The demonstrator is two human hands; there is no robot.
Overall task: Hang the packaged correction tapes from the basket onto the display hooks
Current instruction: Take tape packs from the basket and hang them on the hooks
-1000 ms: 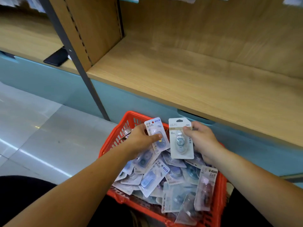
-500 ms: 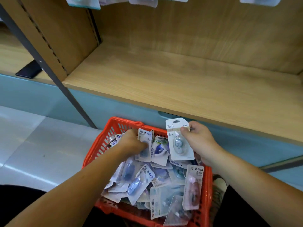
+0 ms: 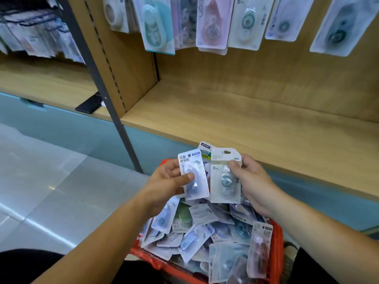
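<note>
Hands are apart, each clamped on one card: left hand (image 3: 164,186) pinches the blue pack (image 3: 197,188) with its thumb on the front, and right hand (image 3: 254,183) pinches the 8m pack (image 3: 222,181) by its right edge. Both packs are upright just above the far edge of the heaped red basket (image 3: 277,249). Best hung one at a time, probably: match the 8m pack to its twin in the hanging row (image 3: 247,23) above the shelf (image 3: 246,124) and grip low to leave the hang hole free; hooks are out of view.
</note>
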